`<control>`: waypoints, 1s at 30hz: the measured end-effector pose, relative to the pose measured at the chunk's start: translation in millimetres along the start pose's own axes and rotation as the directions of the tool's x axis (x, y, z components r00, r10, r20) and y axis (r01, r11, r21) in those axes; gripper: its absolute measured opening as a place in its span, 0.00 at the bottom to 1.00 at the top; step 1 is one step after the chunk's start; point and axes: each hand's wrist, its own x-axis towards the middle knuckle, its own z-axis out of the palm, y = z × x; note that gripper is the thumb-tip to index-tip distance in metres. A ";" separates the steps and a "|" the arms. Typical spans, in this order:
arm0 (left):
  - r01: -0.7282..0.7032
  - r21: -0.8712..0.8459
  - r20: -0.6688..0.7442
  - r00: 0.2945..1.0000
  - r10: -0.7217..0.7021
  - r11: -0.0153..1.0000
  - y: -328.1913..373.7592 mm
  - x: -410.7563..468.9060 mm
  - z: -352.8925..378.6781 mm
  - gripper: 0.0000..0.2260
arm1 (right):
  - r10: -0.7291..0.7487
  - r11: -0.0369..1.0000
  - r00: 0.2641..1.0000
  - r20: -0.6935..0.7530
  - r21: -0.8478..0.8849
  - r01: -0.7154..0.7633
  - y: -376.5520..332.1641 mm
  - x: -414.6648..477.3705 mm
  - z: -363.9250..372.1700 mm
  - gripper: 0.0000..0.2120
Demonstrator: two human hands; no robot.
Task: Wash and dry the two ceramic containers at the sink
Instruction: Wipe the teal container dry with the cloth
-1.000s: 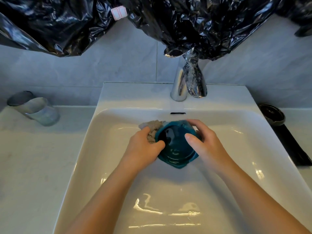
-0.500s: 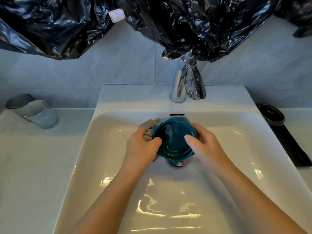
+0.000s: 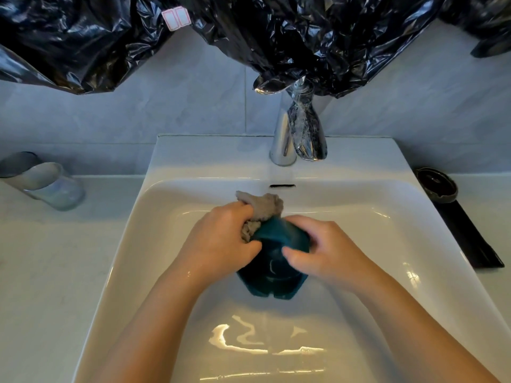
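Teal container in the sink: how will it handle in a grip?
Probably slippery: the teal container looks glazed, and the right hand holding it looks wet. Likely rigid, and breakable if dropped against the hard sink. The cloth bunched in the left hand is floppy, so probably little support.

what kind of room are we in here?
Probably a home bathroom: a white washbasin set in a pale counter, a chrome tap behind it, grey wall tiles, and tumblers on the counter.

I see black plastic sheeting [image 3: 276,29] along far wall [image 3: 166,106], white label [image 3: 176,17] on it, left; black strip [image 3: 467,233] on right counter [image 3: 495,200].
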 end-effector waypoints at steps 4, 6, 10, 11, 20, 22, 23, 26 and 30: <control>-0.047 0.106 -0.008 0.999 0.048 0.993 0.3 0.3 3.4 0.10 | 0.001 0.994 1.000 0.019 -0.113 0.001 -3.3 -0.9 6.9 0.20; 0.032 0.001 -0.105 0.994 -0.032 0.999 -1.5 -1.1 3.0 0.11 | 0.005 0.998 0.999 -0.043 -0.064 -0.007 -4.4 0.1 4.4 0.26; 0.333 -0.458 -0.141 0.888 -0.437 0.824 -2.3 0.7 11.7 0.09 | 0.031 0.994 0.981 -0.194 0.111 -0.010 -3.7 2.4 4.0 0.26; 0.361 -0.592 -0.095 0.857 -0.507 0.721 -1.0 1.4 14.5 0.09 | 0.045 0.980 0.978 -0.204 0.199 -0.004 -3.6 2.5 6.8 0.23; 0.218 -0.240 -0.082 0.966 -0.243 0.946 -2.3 1.2 7.9 0.08 | 0.061 0.993 0.988 -0.145 0.112 -0.045 -7.5 -1.6 -0.9 0.15; 0.118 -0.132 -0.108 0.985 -0.132 0.984 -2.6 0.3 2.4 0.08 | 0.047 0.999 0.994 -0.103 0.025 -0.044 -9.1 -2.5 -0.9 0.16; 0.043 -0.064 -0.102 0.994 -0.049 0.997 -3.4 -0.2 0.9 0.09 | 0.049 0.997 0.996 -0.078 -0.048 -0.052 -10.0 -3.2 -0.4 0.15; -0.144 0.125 0.029 0.990 0.141 0.982 -3.6 -1.0 1.0 0.14 | 0.030 0.941 0.999 0.037 -0.339 -0.015 -12.9 -4.7 4.7 0.13; -0.080 0.083 0.074 0.994 0.074 0.993 -8.8 -0.4 3.0 0.12 | 0.006 0.934 0.999 0.050 -0.357 0.012 -14.2 -5.2 9.1 0.15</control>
